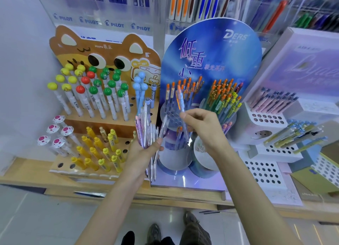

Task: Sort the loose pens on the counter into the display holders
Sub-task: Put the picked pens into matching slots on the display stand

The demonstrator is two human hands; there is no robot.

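My left hand (145, 153) grips a fanned bundle of several translucent pens (146, 129), their tips hanging below my palm. My right hand (200, 127) pinches a single blue pen with an orange top (180, 101) and holds it upright over the left cluster of holes in the blue display holder (211, 48). That holder carries several orange-topped pens on its left side (183, 90) and a denser bunch on its right (225, 96). White cups (172, 160) form its lower tier.
A brown cat-faced holder (102, 57) at the left is filled with ball-topped and yellow pens. White perforated holders (264, 171) and a pink display (302, 65) stand at the right. The wooden counter edge (165, 195) runs below; my feet show on the floor.
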